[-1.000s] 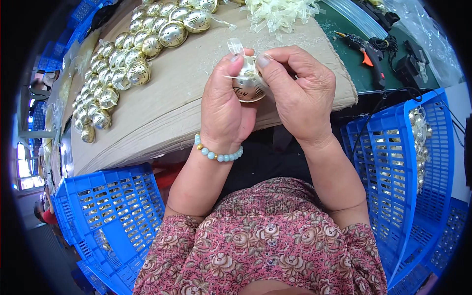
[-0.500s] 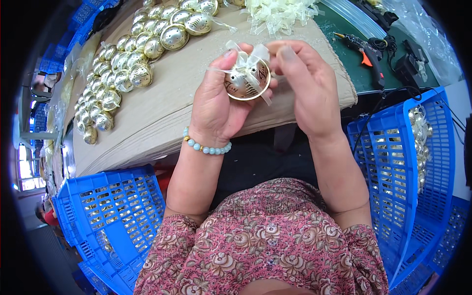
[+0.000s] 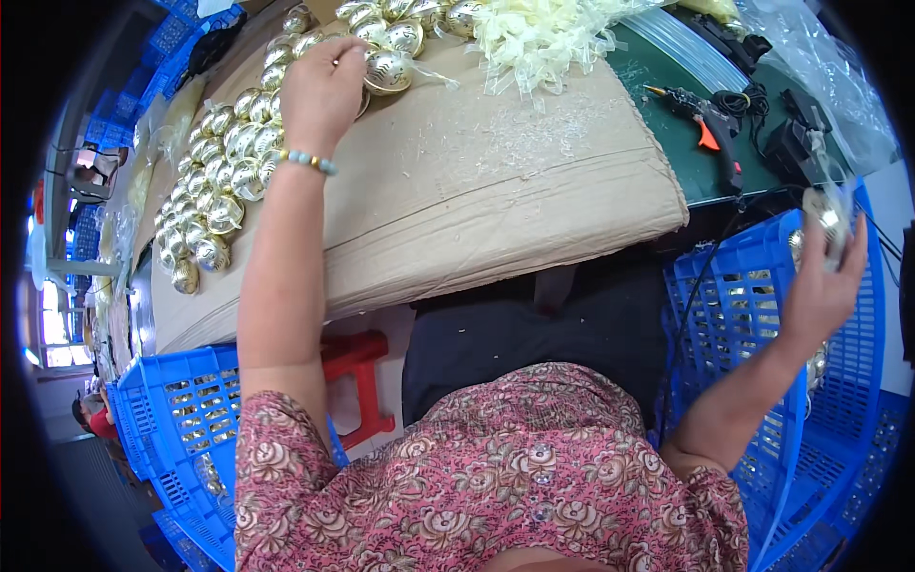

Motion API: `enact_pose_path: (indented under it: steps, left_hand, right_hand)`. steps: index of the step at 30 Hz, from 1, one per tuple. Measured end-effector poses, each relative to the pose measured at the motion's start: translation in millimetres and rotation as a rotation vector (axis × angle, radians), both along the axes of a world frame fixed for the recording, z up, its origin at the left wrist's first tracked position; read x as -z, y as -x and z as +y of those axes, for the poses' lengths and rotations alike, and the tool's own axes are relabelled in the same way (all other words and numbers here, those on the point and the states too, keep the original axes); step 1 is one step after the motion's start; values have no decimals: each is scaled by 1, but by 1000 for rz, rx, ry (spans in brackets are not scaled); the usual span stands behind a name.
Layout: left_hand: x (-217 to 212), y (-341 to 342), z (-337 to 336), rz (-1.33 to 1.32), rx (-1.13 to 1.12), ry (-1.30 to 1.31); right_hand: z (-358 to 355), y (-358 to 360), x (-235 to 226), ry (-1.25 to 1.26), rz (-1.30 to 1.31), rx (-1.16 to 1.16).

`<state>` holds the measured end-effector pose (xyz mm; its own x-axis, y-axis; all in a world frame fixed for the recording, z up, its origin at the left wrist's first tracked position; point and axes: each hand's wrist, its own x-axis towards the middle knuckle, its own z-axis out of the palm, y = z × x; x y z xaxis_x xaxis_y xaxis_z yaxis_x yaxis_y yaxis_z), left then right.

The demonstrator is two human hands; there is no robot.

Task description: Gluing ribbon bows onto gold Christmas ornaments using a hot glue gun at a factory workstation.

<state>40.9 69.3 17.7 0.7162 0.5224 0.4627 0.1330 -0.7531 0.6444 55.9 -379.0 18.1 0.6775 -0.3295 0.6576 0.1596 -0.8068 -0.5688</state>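
Observation:
My left hand (image 3: 322, 95) reaches to the rows of round gold bells (image 3: 253, 138) on the cardboard. Its fingers curl over one bell, mostly hidden beneath the palm. Beside it lies another bell (image 3: 387, 71) with a pale ribbon trailing to the right. Far to the right, my right hand (image 3: 825, 286) is raised over a blue crate, holding a gold bell (image 3: 829, 221) with a sheer ribbon between thumb and fingers; motion smears it somewhat.
A pile of cream ribbon bows (image 3: 538, 43) sits at the back of the cardboard (image 3: 496, 205). A glue gun (image 3: 710, 129) with cords lies on the green surface. Blue crates holding gold bells stand at right (image 3: 724, 276) and left (image 3: 176, 400). A red stool (image 3: 357, 367) stands under the table edge.
My hands have parted from the middle, where they held a ribboned bell together. The left went to the bells at upper left; the right carried the ribboned bell over the right crate.

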Motion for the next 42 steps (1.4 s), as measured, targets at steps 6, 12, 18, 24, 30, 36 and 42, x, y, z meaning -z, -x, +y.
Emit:
enact_pose_path:
  steps: [6, 12, 18, 24, 30, 36, 42]
  left_hand:
    - [21, -9, -4, 128, -35, -877]
    - [4, 18, -56, 20, 256, -436]
    - [-1, 43, -100, -18, 584, -70]
    - [8, 56, -110, -22, 787, 962]
    - [16, 60, -116, -52, 860, 1333]
    - [19, 58, -121, 89, 972, 1339]
    - [21, 56, -126, 157, 995, 1354]
  right_hand:
    - [-33, 11, 5, -306, -361, 179]
    - [90, 11, 18, -689, -311, -1001]
    - [171, -3, 13, -275, -9, -1209]
    - [174, 4, 17, -716, 286, -1393]
    - [170, 1, 14, -958, 260, -1521]
    - [175, -4, 15, -1018, 205, -1483]
    - [175, 7, -3, -1263, 528, -1483]
